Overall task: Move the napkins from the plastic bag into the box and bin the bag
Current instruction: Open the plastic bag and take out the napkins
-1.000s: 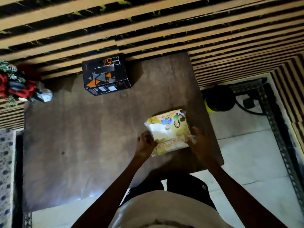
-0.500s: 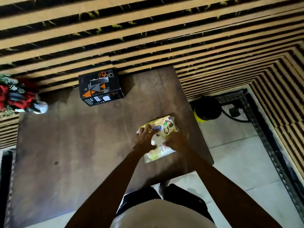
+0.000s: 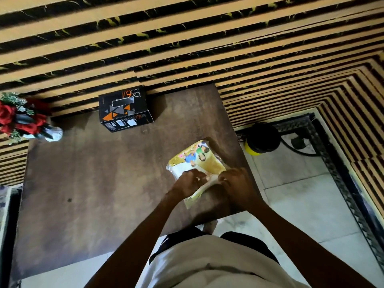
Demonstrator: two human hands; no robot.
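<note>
A yellow printed plastic bag point(image 3: 202, 161) of napkins lies on the right part of the brown table point(image 3: 93, 183). My left hand point(image 3: 188, 182) pinches the bag's top film near its middle. My right hand point(image 3: 236, 185) pinches the same film just to the right, fingers almost touching the left hand's. The white napkins show through the bag at its left side. A black box point(image 3: 124, 110) with orange triangles stands at the table's far edge, against the wall, well away from both hands.
A vase of red flowers point(image 3: 22, 119) stands at the table's far left corner. On the tiled floor right of the table sits a black and yellow bin point(image 3: 261, 139). A striped wall runs behind the table.
Both hands came from the bag's two sides onto its top and now pinch the film close together. The camera view shifted a little; the bag stays on the table.
</note>
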